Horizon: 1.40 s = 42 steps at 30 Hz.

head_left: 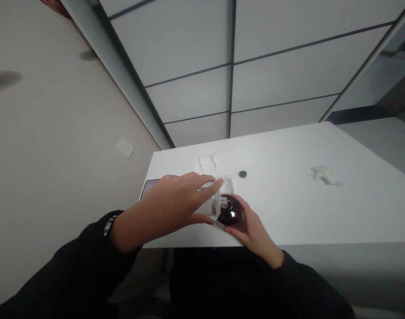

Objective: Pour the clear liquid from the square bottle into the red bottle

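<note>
My left hand (pixel 185 199) grips a clear square-sided container (pixel 209 207), thumb below and fingers over the top. In my right hand (pixel 252 223) is a rounded dark brown bottle (pixel 231 212), held from its right side. A clear threaded neck (pixel 224 202) lies between the two vessels; I cannot tell which of them it belongs to. They meet or overlap here just above the near part of the table. Right behind them sits another clear boxy piece (pixel 228 184), partly hidden by my left fingers. A small dark round cap (pixel 242 174) lies beyond the bottle.
On the white table (pixel 289 212) a crumpled pale wrapper or tissue (pixel 326 175) lies to the right. Thin white packaging (pixel 209 164) is at the back. A phone (pixel 149 187) shows partly behind my left wrist. Panelled cabinet doors (pixel 195 102) stand behind the table, a wall (pixel 72 146) at left.
</note>
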Motion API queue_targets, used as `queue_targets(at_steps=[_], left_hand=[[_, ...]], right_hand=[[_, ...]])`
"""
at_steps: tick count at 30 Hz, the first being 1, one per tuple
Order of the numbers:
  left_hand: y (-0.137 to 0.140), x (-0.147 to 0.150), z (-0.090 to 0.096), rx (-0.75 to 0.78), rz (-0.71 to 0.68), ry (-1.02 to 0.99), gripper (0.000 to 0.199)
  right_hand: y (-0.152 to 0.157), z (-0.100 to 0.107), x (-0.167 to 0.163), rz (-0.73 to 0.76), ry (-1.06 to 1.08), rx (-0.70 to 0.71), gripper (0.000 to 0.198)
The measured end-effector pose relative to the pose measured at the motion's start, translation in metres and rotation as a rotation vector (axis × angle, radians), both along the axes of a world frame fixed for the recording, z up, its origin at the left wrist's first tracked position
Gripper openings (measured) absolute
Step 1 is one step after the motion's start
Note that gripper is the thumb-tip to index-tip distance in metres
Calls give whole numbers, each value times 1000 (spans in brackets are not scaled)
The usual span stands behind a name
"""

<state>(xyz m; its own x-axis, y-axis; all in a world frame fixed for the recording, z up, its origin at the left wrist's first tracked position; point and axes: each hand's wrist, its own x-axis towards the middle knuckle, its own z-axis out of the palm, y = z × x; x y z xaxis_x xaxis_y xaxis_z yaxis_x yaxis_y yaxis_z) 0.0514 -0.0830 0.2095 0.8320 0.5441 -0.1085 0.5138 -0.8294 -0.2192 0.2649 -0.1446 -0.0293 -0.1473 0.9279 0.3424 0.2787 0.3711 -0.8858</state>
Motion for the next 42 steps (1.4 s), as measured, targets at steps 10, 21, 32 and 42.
queue_targets(at_steps=[10,21,32,42], left_hand=[[-4,-1,-1,2,-18,-46,72],[-6,3,3,11,-25,-41,68],[-7,7,5,56,-75,-65,70],[-8,7,6,90,-92,-65,66]], right_hand=[[1,1,0,2,9,2,83],[0,2,1,-1,-24,10,82],[1,0,-1,-7,-15,6,84],[1,0,0,-7,-6,37,83]])
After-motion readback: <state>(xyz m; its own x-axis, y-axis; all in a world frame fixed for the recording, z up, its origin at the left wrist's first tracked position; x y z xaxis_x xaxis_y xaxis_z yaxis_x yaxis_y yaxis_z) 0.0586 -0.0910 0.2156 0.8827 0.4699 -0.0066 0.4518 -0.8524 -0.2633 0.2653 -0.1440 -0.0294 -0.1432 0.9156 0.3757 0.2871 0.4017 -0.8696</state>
